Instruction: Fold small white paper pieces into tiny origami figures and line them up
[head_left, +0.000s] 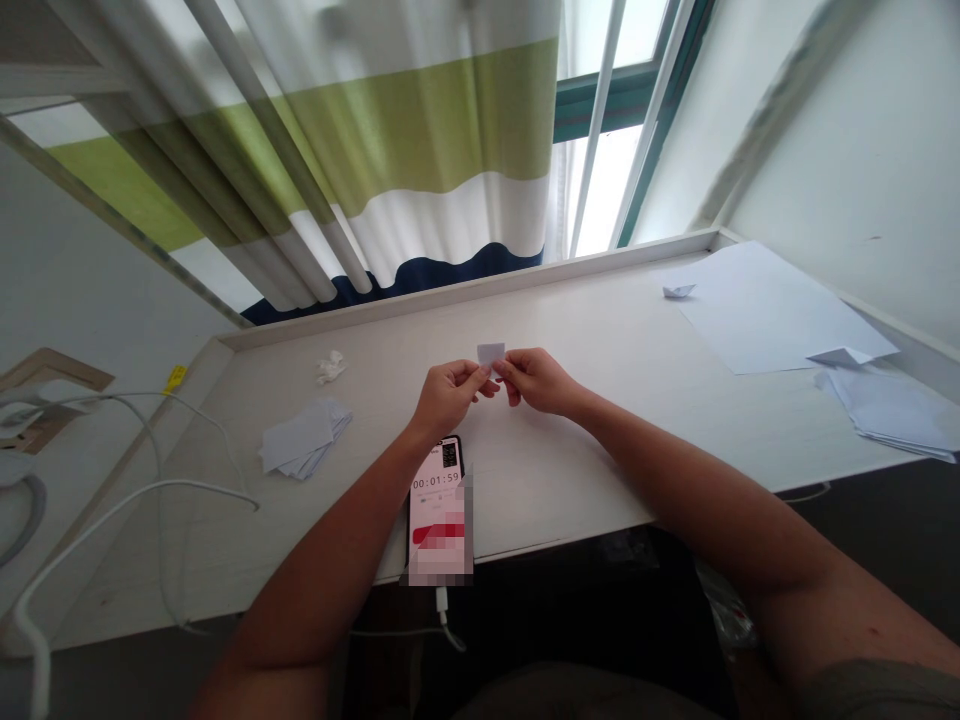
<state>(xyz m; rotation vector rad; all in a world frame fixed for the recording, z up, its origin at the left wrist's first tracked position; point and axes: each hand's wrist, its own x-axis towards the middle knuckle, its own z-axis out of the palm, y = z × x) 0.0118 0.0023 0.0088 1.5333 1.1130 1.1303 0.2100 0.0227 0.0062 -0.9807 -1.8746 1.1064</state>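
Above the middle of the white desk (pixel 585 440), my left hand (pixel 448 393) and my right hand (pixel 536 381) meet, each pinching a small folded white paper piece (pixel 491 353). The paper sticks up between the fingertips of both hands. Under my left wrist a phone (pixel 439 505) lies on the desk, showing a running timer, with a cable plugged in at its near end.
A small stack of white paper squares (pixel 304 440) lies left of the phone, with a crumpled white scrap (pixel 330 368) behind it. Large white sheets (pixel 765 305), a tiny folded paper boat (pixel 679 291) and more folded papers (pixel 889 410) are at the right. White cables (pixel 150 490) trail on the left.
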